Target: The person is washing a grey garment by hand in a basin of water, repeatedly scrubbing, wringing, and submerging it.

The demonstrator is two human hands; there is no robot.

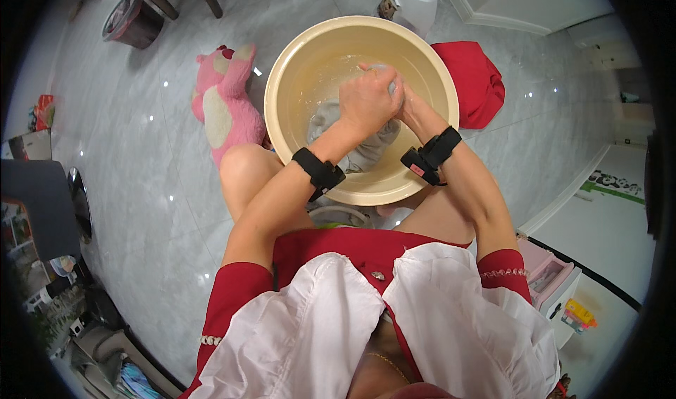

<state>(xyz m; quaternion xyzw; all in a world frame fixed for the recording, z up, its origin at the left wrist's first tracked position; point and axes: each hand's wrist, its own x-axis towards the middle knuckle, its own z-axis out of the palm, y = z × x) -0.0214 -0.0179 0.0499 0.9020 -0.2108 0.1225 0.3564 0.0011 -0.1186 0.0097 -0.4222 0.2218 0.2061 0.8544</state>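
Observation:
A cream plastic basin (288,135) stands on the floor between my knees. Wet light-grey cloth (369,148) lies bunched in it, with a little water around it. Above the cloth, my left hand (369,93) is closed in a fist against my right hand (408,101). Both are shut around a wet grey piece of cloth (392,87), of which only small bits show between the fingers. Whether this piece joins the cloth below is hidden. The left hand covers much of the right one.
A pink plush bear (229,98) lies left of the basin, red fabric (472,85) right of it. A white plastic jug (414,3) stands behind. Farther off are a waste bin (137,27) and a pink-and-white drawer unit (554,283). The floor is grey tile (137,177).

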